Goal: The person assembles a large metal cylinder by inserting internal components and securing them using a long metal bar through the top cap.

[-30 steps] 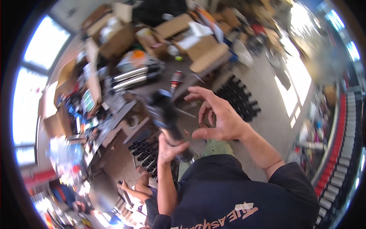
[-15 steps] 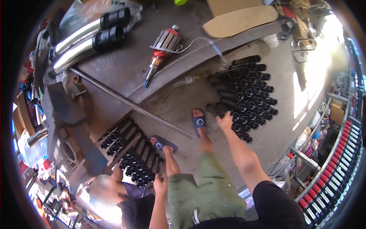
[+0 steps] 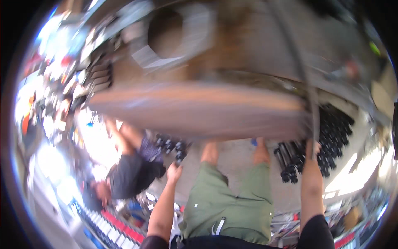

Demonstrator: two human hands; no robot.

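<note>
At seven o'clock the left hand [image 3: 174, 172] is hanging just beside the left tubes [image 3: 170, 145]; past three, the right hand [image 3: 318, 147] is showing partly behind a bar [image 3: 314, 118], next to the right tubes [image 3: 333, 130]. Through this blur I can't make out whether either is gripping anything. A hasty lift could be catching the bar; the bench [image 3: 199, 116] is hemming twelve, while floor [image 3: 238, 157] is leaving room between the legs [image 3: 210, 153] at five

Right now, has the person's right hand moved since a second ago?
Yes: judged against the stacked black tubes, the right hand has gone down and rightward, now overlapping them in view.
</note>
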